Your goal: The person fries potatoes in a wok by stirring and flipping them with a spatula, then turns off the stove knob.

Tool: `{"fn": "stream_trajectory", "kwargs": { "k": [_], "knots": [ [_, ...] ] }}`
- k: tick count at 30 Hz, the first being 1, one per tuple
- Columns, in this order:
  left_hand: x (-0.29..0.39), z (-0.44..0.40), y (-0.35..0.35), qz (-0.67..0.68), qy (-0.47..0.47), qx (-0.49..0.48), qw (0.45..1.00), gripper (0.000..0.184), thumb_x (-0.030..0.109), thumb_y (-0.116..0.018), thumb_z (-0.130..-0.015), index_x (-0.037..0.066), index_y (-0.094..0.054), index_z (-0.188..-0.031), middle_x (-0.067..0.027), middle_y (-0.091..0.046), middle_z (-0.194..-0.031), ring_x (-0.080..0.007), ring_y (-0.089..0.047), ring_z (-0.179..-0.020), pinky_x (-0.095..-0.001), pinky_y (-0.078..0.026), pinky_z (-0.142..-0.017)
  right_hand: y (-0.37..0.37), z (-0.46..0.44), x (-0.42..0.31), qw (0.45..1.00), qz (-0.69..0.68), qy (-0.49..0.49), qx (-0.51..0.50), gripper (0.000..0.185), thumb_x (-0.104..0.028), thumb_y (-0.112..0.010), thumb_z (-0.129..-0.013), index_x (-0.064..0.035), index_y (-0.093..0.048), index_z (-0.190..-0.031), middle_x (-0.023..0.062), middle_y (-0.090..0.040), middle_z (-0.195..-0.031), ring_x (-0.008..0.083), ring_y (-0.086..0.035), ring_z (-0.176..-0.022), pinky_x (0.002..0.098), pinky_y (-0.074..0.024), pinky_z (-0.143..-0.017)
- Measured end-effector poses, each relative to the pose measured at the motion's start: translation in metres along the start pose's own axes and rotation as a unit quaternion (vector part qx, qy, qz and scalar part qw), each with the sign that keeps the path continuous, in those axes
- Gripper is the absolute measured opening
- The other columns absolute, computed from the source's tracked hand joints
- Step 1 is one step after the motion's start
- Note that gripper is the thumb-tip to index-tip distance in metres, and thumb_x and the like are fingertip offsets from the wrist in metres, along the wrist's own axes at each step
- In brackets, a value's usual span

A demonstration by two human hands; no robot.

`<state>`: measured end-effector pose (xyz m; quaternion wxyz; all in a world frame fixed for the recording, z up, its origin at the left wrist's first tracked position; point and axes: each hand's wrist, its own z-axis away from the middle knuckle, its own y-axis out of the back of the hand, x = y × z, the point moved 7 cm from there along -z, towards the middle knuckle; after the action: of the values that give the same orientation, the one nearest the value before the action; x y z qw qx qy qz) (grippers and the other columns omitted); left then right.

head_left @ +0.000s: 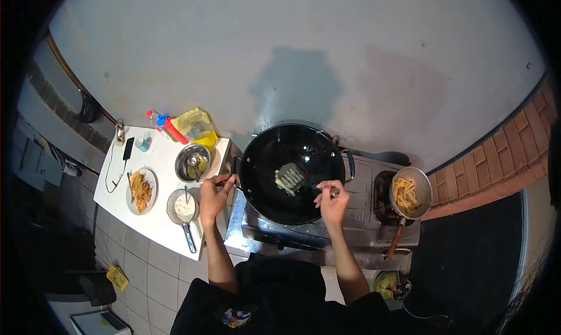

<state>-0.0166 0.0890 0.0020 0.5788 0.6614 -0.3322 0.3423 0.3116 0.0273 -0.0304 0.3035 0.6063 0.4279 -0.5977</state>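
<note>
A large black wok (pixel 266 154) sits on the steel gas stove (pixel 251 241). My left hand (pixel 216 195) pinches the wok's left side handle. Over the wok's right part, my right hand (pixel 333 202) is closed around the handle of a slotted spatula (pixel 291 176). The spatula's head lies in the middle of the wok, on or against a small pale piece of food (pixel 285 186). Part of that food is hidden under the slotted head.
Left, a white table (pixel 166 234) holds a plate of fried food (pixel 142 189), a metal bowl (pixel 193 162), a saucepan of white batter (pixel 184 205), bottles and a phone (pixel 128 149). Right, a pan of fries (pixel 409 193) rests on the other burner, its handle towards me.
</note>
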Motion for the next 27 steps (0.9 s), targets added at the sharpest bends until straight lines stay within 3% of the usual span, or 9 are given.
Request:
{"fn": "stream_trajectory", "kwargs": {
  "k": [8,11,13,17,19,27],
  "knots": [
    [0.012,-0.002,0.002,-0.006,-0.013,-0.002,1.000,0.028,0.018,-0.072,-0.086,-0.007,-0.071,-0.098,-0.0165,-0.071,-0.079,-0.0160,-0.066,-0.068,-0.0299,-0.050,-0.067,0.008,-0.001,-0.009,0.999,0.033,0.011,-0.010,0.021,-0.011,-0.051,-0.099,0.0016,-0.056,-0.084,0.0061,-0.064,-0.075,0.0085,-0.057,-0.049,0.0227,-0.0440,-0.040],
    [0.013,-0.002,0.002,0.004,-0.018,0.004,1.000,0.027,0.017,-0.071,-0.087,-0.007,-0.071,-0.097,-0.0155,-0.071,-0.078,-0.0157,-0.065,-0.068,-0.0299,-0.050,-0.066,0.008,0.003,-0.017,0.998,0.042,0.023,-0.030,0.018,-0.009,-0.050,-0.099,0.0033,-0.053,-0.087,0.0116,-0.064,-0.083,0.0099,-0.057,-0.048,0.0216,-0.0436,-0.039],
    [0.010,-0.003,0.002,0.011,-0.004,0.004,1.000,0.027,0.018,-0.071,-0.087,-0.007,-0.071,-0.096,-0.0152,-0.071,-0.077,-0.0158,-0.065,-0.068,-0.0297,-0.050,-0.066,0.008,0.008,-0.020,0.999,0.028,0.012,-0.023,0.018,-0.010,-0.053,-0.098,0.0019,-0.057,-0.084,0.0059,-0.065,-0.074,0.0080,-0.058,-0.049,0.0226,-0.0445,-0.041],
    [0.013,-0.003,0.002,0.000,0.009,0.003,1.000,0.027,0.018,-0.071,-0.087,-0.008,-0.071,-0.095,-0.0154,-0.071,-0.077,-0.0166,-0.066,-0.068,-0.0293,-0.050,-0.067,0.006,0.011,-0.013,0.998,0.047,0.015,-0.037,0.016,-0.008,-0.055,-0.097,0.0021,-0.057,-0.085,0.0057,-0.065,-0.074,0.0083,-0.059,-0.050,0.0225,-0.0451,-0.041],
    [0.011,-0.004,0.002,-0.003,-0.002,0.006,1.000,0.027,0.018,-0.071,-0.087,-0.008,-0.071,-0.095,-0.0160,-0.071,-0.077,-0.0174,-0.067,-0.069,-0.0293,-0.051,-0.067,0.003,0.009,-0.012,0.996,0.063,0.030,-0.048,0.018,-0.010,-0.052,-0.099,0.0027,-0.054,-0.087,0.0097,-0.064,-0.082,0.0085,-0.057,-0.050,0.0218,-0.0431,-0.041],
    [0.004,-0.003,0.001,-0.012,0.009,-0.005,1.000,0.029,0.019,-0.074,-0.085,-0.007,-0.071,-0.098,-0.0140,-0.072,-0.082,-0.0169,-0.066,-0.074,-0.0301,-0.050,-0.070,-0.007,0.004,-0.015,0.990,0.116,0.031,-0.077,0.016,-0.008,-0.053,-0.098,0.0028,-0.054,-0.087,0.0088,-0.065,-0.081,0.0083,-0.057,-0.050,0.0221,-0.0428,-0.041]
  ]
}}
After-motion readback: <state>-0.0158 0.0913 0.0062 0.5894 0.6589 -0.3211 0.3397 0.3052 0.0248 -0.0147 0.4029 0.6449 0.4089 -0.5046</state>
